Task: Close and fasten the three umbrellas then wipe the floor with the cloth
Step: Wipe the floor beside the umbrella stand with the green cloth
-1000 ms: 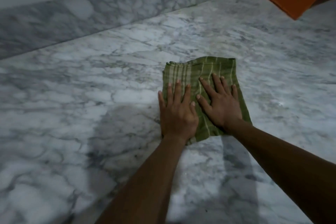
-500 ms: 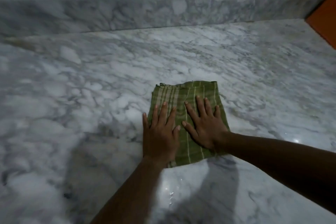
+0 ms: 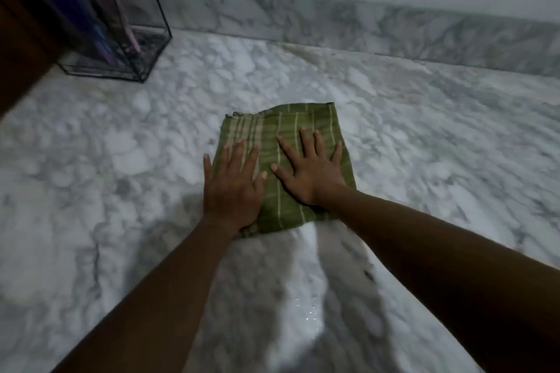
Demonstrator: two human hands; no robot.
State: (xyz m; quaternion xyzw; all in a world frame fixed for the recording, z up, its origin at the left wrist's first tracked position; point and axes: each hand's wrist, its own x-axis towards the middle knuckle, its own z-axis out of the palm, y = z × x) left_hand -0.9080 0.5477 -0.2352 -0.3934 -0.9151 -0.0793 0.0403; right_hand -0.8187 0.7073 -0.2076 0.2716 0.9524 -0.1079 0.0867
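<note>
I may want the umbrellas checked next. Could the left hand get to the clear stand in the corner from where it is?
Probably yes, with a lean. The left hand lies flat on the green cloth, holding nothing, and only bare marble floor lies between it and the clear stand.

Green cloth (image 3: 285, 166) with pale stripes; white floor (image 3: 424, 136) veined grey; clear holder (image 3: 121, 24) with purple and pink umbrellas (image 3: 100, 24).

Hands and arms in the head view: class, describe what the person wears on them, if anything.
Nothing is worn. The left hand and right hand are bare, with no gloves, rings or watch to be seen. Both forearms are uncovered right to the picture's edge, so no sleeves show. The fingernails look short and unpainted.
</note>
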